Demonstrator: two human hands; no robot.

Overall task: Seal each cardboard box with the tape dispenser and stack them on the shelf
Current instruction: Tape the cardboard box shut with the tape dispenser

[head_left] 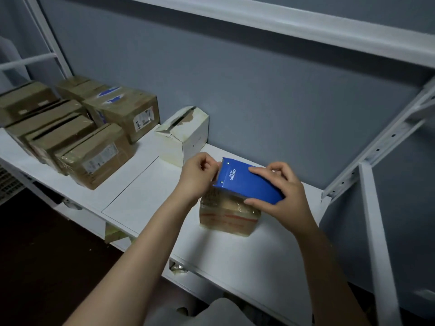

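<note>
A blue tape dispenser (247,182) sits over a small cardboard box (229,217) wrapped in clear tape, which stands on the white shelf (146,194). My right hand (282,191) grips the dispenser's body, fingers on top and thumb underneath. At the dispenser's front edge, my left hand (197,175) has its fingers curled, pinching something small that I cannot make out. The box's top is mostly hidden by the dispenser and my hands.
Several brown cardboard boxes (94,154) are grouped at the shelf's left end. A torn white box (183,135) stands against the grey wall behind my hands. An upper shelf board (306,27) runs overhead, and a white metal upright (376,231) rises at the right.
</note>
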